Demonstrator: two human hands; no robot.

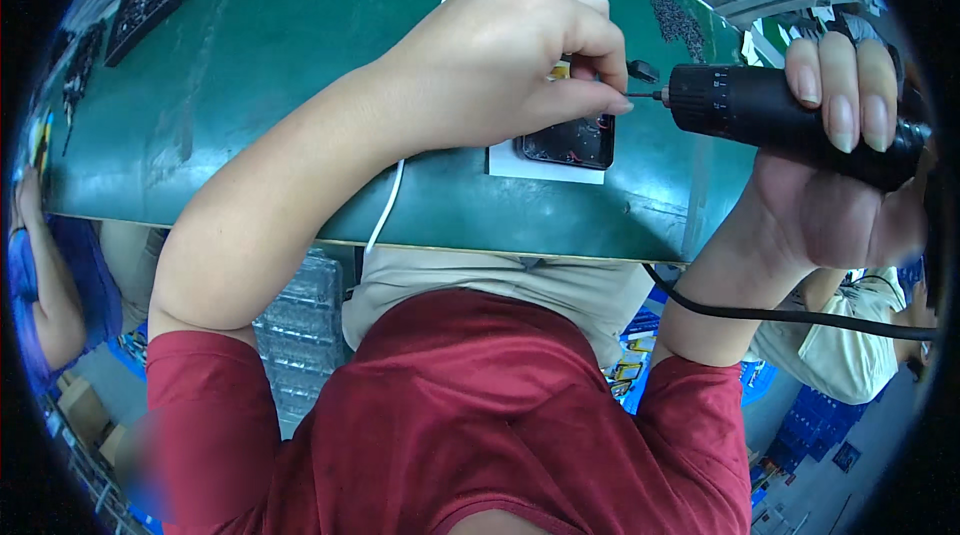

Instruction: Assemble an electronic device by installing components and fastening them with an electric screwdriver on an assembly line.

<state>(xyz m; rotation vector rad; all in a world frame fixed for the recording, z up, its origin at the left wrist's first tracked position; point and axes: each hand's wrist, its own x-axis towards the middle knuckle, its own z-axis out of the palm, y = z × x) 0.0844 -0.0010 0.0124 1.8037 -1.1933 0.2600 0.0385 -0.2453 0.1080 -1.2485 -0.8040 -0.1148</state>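
My right hand (815,210) is wrapped round a black electric screwdriver (740,103), held sideways above the right part of the green bench, with its thin bit (643,95) pointing left. At the tip of that bit, the thumb and forefinger of my left hand (525,60) are pinched together; whatever is between them is too small to make out. Below my left hand a black open device casing (568,145) lies on a white sheet (512,163). Inside the casing small parts show, and my fingers hide its upper portion.
A green bench top (270,55) spreads under my arms. Loose small black parts (675,20) lie at the back right, near a small black piece (643,71). Dark trays (150,0) stand at the far left. A white cable (388,205) and black cord (790,315) run nearby. Other people sit at both sides.
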